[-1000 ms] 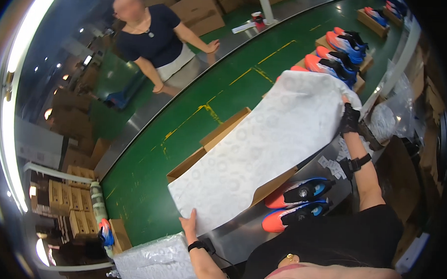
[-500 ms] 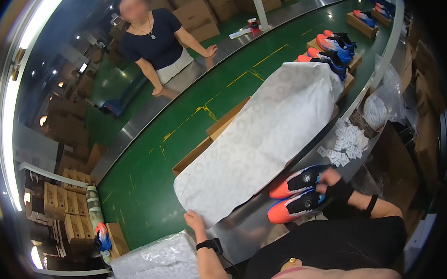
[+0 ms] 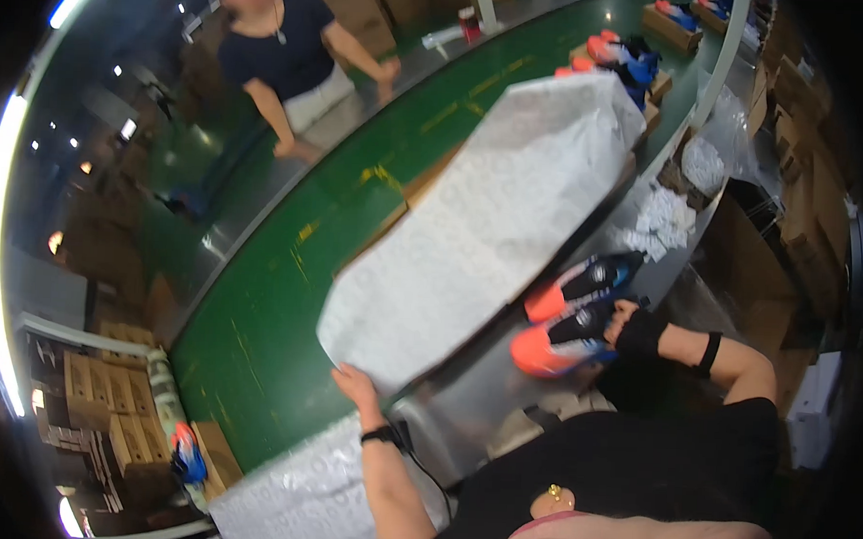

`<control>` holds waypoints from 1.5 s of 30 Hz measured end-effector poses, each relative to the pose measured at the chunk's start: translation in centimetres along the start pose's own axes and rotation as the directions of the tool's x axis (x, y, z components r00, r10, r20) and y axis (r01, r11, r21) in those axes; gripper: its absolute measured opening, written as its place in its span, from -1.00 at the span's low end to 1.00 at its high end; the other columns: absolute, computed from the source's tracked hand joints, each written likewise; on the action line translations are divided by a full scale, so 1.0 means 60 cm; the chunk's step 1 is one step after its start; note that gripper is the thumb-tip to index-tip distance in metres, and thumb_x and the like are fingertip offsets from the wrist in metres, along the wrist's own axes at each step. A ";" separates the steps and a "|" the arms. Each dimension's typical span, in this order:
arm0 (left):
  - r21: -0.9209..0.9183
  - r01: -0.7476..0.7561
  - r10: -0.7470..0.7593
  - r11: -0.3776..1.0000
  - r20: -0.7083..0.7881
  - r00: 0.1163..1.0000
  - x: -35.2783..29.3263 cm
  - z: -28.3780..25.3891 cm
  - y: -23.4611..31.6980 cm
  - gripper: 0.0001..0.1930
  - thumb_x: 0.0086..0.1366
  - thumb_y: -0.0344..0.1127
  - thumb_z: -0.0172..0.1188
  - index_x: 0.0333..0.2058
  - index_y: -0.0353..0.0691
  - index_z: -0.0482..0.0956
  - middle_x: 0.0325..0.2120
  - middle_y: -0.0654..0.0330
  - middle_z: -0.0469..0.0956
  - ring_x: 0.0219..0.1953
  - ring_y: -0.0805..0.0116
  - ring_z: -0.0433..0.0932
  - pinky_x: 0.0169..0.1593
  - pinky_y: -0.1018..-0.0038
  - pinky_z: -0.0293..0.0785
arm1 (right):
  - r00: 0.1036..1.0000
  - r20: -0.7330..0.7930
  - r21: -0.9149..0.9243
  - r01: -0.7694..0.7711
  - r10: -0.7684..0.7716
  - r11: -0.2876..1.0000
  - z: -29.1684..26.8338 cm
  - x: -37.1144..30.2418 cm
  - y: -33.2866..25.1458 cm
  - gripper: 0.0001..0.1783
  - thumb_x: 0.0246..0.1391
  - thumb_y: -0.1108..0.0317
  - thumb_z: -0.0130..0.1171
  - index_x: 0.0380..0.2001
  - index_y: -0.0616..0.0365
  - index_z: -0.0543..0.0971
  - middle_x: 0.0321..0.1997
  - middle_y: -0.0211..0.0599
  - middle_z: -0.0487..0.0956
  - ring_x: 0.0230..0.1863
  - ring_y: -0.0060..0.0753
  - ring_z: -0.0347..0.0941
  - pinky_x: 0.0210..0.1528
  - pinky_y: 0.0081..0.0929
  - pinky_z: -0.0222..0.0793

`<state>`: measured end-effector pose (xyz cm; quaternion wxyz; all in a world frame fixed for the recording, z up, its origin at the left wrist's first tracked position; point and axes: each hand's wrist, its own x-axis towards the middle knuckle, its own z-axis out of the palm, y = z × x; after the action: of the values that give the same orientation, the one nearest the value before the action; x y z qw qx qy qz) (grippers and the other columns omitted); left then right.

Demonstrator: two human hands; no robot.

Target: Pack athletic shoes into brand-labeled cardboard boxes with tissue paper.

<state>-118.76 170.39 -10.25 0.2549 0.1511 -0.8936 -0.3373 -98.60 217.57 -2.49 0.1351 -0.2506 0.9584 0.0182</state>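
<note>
A large sheet of white patterned tissue paper lies spread over open brown shoe boxes. My left hand pinches its near left corner, with a black band on that wrist. On the metal ledge in front of me rest two orange, black and blue sports shoes, side by side, toes pointing left. My right hand, in a black wrist wrap, has its fingers curled at the heel opening of the nearer shoe. The farther shoe sits just beyond, untouched. The fingertips inside the shoe opening are hidden.
A pile of small white packets lies right of the shoes. Wrapped paper stock stands at lower left. Boxed shoes line the green conveyor. Across it stands another person. Stacked brown boxes are at left.
The whole view has shifted, so things sit higher in it. My right hand has moved toward me, to the nearer shoe's heel. My left hand stays at the paper's corner.
</note>
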 end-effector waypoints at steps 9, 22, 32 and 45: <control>0.114 -0.022 0.012 0.993 0.083 0.996 0.108 -0.104 -0.026 -0.68 0.19 -0.20 -0.12 -0.53 -0.41 0.23 -0.64 -0.13 0.30 -0.56 -0.03 0.29 -0.41 0.23 0.22 | 0.972 0.015 0.955 0.056 0.236 -0.292 -0.228 0.249 -0.088 -0.49 -0.15 0.10 0.14 -0.20 0.28 0.44 -0.27 -0.31 0.51 -0.25 -0.48 0.41 -0.17 -0.55 0.30; -0.552 0.235 0.263 0.800 0.675 0.690 0.095 0.008 0.233 -0.83 0.22 -0.28 -0.06 -0.32 -0.24 0.40 -0.52 0.42 0.34 -0.58 0.67 0.23 -0.51 0.73 0.21 | 0.909 -0.315 0.929 0.237 0.273 0.283 0.032 0.582 -0.245 -0.32 -0.32 0.17 0.13 0.00 0.09 0.28 -0.09 -0.15 0.42 -0.06 -0.19 0.32 0.01 -0.39 0.18; 0.066 -0.774 0.441 0.630 0.789 0.427 0.003 0.073 0.105 -0.21 -0.01 0.25 -0.04 0.03 -0.29 0.19 0.10 -0.06 0.05 0.17 -0.01 -0.07 0.12 -0.09 -0.29 | 0.166 -0.742 0.517 -0.476 0.650 0.712 -0.009 0.173 0.000 -0.59 -0.26 0.41 0.08 -0.21 0.16 0.38 -0.18 -0.11 0.39 -0.10 -0.09 0.27 -0.03 -0.27 0.16; -0.422 -0.331 0.529 0.844 0.755 0.387 -0.038 0.029 0.299 -0.20 -0.17 0.02 0.28 -0.04 -0.42 0.20 -0.04 -0.17 0.21 0.02 0.02 0.20 0.06 0.21 0.10 | 0.491 -0.368 0.533 -0.585 0.790 0.612 -0.138 0.098 -0.039 -0.55 -0.35 0.21 0.26 -0.29 0.05 0.39 -0.55 -0.23 0.50 -0.52 -0.15 0.44 -0.40 -0.32 0.32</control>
<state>-119.58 185.34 0.02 -0.1229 -0.2982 -0.8683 -0.3768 -104.48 211.88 4.00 -0.1371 0.1948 0.9564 -0.1688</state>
